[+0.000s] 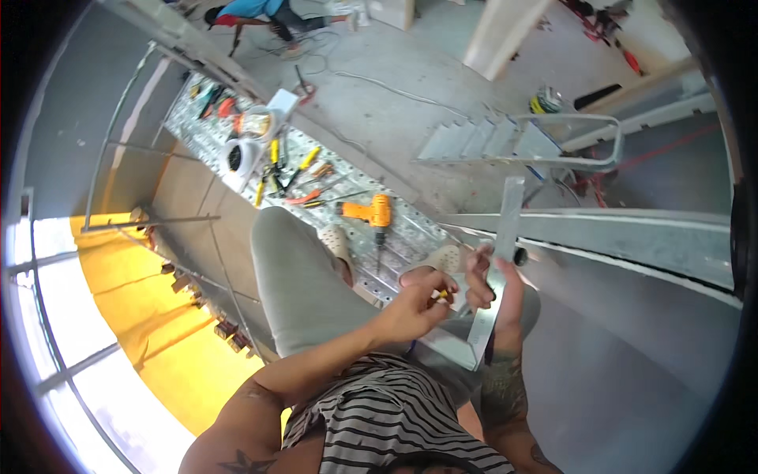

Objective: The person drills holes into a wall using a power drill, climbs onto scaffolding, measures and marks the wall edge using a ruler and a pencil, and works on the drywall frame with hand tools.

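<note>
My right hand (pixel 499 288) is wrapped round a long, flat, silvery L-shaped metal piece (pixel 509 213), held above my right thigh. Its long leg points away from me, and the short leg turns left near my lap. Just to the left, my left hand (pixel 417 306) is closed in a pinch on a small yellow thing (pixel 441 295); most of it hides behind the fingers. Beyond both hands, an orange drill (pixel 369 211) with a long bit lies on the perforated metal platform (pixel 410 223) by my feet.
Pliers (pixel 308 159), other hand tools and a white bucket (pixel 241 162) lie farther along the platform. A stepladder (pixel 493 141) stands on the floor at the right. Scaffold bars (pixel 158 225) run along the left. A person in blue (pixel 260 9) is at the far end.
</note>
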A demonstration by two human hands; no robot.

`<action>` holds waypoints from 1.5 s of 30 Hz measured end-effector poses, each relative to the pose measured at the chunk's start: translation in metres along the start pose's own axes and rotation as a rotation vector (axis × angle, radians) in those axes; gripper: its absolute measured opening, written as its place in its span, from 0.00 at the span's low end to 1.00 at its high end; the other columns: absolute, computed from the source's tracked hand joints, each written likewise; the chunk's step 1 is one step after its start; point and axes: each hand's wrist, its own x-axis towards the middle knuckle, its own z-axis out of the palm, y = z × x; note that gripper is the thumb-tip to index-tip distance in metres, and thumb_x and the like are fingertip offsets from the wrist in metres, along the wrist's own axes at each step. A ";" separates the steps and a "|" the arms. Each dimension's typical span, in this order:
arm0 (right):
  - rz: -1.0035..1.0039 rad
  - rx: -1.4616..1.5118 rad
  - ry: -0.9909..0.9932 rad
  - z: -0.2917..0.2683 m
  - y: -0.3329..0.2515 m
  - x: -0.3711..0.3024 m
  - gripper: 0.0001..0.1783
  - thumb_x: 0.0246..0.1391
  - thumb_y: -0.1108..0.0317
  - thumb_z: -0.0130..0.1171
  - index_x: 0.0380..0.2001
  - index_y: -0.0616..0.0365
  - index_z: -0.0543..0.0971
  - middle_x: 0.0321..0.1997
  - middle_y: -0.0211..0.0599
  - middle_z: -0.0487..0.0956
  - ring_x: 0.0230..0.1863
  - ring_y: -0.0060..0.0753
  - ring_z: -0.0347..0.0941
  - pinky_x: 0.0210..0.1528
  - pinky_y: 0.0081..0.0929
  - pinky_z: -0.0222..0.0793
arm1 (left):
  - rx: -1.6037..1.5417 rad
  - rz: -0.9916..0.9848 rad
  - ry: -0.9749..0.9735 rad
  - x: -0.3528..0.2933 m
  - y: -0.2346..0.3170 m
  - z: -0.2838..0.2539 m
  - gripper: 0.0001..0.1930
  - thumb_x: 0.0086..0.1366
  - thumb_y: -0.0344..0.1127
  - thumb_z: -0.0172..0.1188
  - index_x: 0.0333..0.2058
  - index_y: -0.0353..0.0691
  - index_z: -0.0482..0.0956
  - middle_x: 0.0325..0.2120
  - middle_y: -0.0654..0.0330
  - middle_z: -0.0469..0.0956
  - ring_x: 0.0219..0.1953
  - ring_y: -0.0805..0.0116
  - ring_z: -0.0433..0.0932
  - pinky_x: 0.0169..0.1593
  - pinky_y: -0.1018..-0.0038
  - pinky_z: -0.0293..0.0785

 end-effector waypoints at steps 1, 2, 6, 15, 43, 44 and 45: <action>-0.009 -0.008 -0.055 0.012 0.002 0.012 0.15 0.60 0.59 0.47 0.42 0.59 0.71 0.34 0.35 0.73 0.13 0.16 0.55 0.11 0.15 0.49 | -0.134 0.001 -0.102 -0.007 0.021 -0.010 0.20 0.61 0.37 0.58 0.51 0.40 0.69 0.31 0.48 0.75 0.29 0.48 0.73 0.36 0.64 0.71; 0.004 0.005 -0.061 0.026 0.013 0.022 0.15 0.60 0.59 0.47 0.42 0.59 0.71 0.34 0.35 0.73 0.13 0.16 0.55 0.11 0.15 0.49 | -0.050 -0.065 -0.225 -0.020 0.051 -0.034 0.28 0.59 0.45 0.63 0.55 0.41 0.68 0.36 0.50 0.76 0.31 0.48 0.74 0.38 0.63 0.71; -0.082 -0.231 -0.027 0.051 0.041 0.056 0.17 0.62 0.58 0.44 0.44 0.60 0.71 0.36 0.35 0.74 0.23 0.21 0.64 0.25 0.21 0.62 | 0.421 0.155 -0.181 -0.036 0.039 -0.074 0.28 0.54 0.48 0.67 0.50 0.39 0.75 0.40 0.50 0.78 0.38 0.50 0.78 0.41 0.58 0.72; -0.451 -2.134 0.583 -0.067 -0.034 0.089 0.32 0.60 0.42 0.50 0.55 0.58 0.71 0.57 0.48 0.70 0.61 0.43 0.63 0.61 0.38 0.58 | 1.052 -0.083 0.049 0.011 -0.008 -0.303 0.18 0.48 0.50 0.70 0.37 0.50 0.83 0.33 0.58 0.81 0.37 0.55 0.80 0.40 0.61 0.74; 0.116 -1.366 1.057 -0.167 -0.062 0.107 0.42 0.52 0.29 0.52 0.47 0.61 0.78 0.29 0.33 0.79 0.29 0.24 0.75 0.36 0.20 0.68 | 1.066 -0.566 0.114 0.047 -0.437 -0.400 0.19 0.56 0.29 0.53 0.48 0.34 0.67 0.46 0.43 0.72 0.46 0.49 0.77 0.47 0.58 0.74; 0.115 -1.367 1.066 -0.166 -0.063 0.106 0.42 0.52 0.29 0.52 0.47 0.61 0.78 0.29 0.33 0.79 0.29 0.24 0.75 0.36 0.20 0.68 | 1.063 -0.561 0.109 0.052 -0.436 -0.397 0.19 0.56 0.29 0.53 0.48 0.34 0.67 0.46 0.43 0.72 0.46 0.49 0.77 0.47 0.58 0.74; 0.119 -1.385 1.075 -0.166 -0.064 0.106 0.42 0.52 0.29 0.52 0.47 0.61 0.78 0.29 0.33 0.79 0.29 0.24 0.75 0.36 0.20 0.68 | 1.073 -0.587 0.077 0.056 -0.435 -0.395 0.18 0.57 0.29 0.53 0.48 0.35 0.67 0.46 0.44 0.72 0.48 0.49 0.76 0.48 0.59 0.74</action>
